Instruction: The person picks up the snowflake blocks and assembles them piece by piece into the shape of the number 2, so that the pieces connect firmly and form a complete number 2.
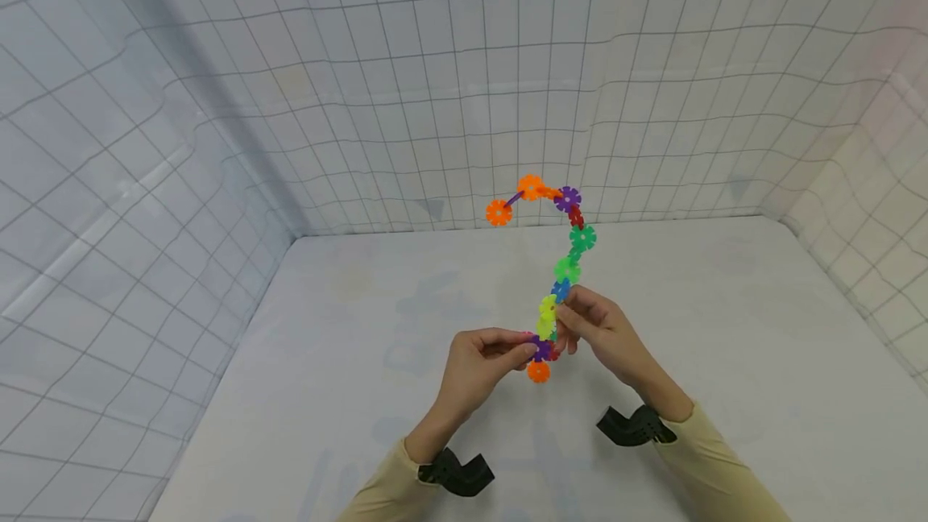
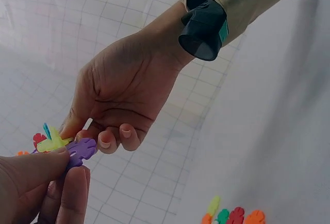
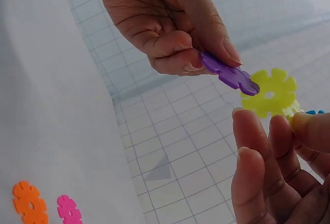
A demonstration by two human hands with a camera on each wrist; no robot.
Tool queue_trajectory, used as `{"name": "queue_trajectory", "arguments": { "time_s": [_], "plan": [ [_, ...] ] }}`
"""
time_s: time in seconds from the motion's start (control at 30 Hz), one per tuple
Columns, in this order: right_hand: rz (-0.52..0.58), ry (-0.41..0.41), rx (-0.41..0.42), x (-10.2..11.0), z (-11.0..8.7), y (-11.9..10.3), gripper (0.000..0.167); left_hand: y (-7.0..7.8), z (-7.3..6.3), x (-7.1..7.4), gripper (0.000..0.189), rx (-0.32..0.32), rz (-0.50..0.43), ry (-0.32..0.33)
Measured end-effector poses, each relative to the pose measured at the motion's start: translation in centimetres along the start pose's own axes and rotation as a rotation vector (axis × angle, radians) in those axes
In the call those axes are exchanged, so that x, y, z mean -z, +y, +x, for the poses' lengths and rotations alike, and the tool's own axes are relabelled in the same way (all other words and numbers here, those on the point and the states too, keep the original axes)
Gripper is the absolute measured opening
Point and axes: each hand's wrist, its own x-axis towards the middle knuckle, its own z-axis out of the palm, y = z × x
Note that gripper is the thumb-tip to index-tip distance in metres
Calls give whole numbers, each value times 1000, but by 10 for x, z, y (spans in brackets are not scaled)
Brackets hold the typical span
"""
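Note:
A curved chain (image 1: 583, 238) of flower-shaped notched discs, in orange, purple, red, green, blue and yellow, hangs together in the head view. My right hand (image 1: 598, 329) pinches it near its lower end, at the yellow discs. Between thumb and fingers of my left hand (image 1: 471, 365) is a purple disc (image 3: 227, 73). Its edge meets the rim of the end yellow disc (image 3: 269, 92) at an angle; whether the notches are fully interlocked, I cannot tell. Fingers hide part of both discs.
Loose discs lie on the white table (image 1: 348, 329) beneath the hands, among them an orange disc (image 1: 539, 371) and a pink disc (image 3: 69, 211). Grid-patterned white walls (image 1: 471, 87) stand behind and at both sides. Each wrist wears a black camera mount (image 1: 457, 474).

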Motion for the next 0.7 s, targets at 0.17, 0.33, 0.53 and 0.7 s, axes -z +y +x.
{"name": "queue_trajectory", "arguments": {
  "time_s": [0.17, 0.33, 0.53, 0.7],
  "plan": [
    [-82, 39, 2, -4, 0, -1, 12, 15, -3, -3, 14, -24, 41, 38],
    [-158, 81, 45, -8, -1, -2, 5, 26, -5, -5, 13, -13, 66, 60],
    [-222, 128, 54, -12, -1, -4, 7, 24, -6, -6, 11, -44, 82, 99],
    [-239, 148, 61, -22, -2, -22, 9, 22, -7, -9, 9, -86, 112, 139]
  ]
}}
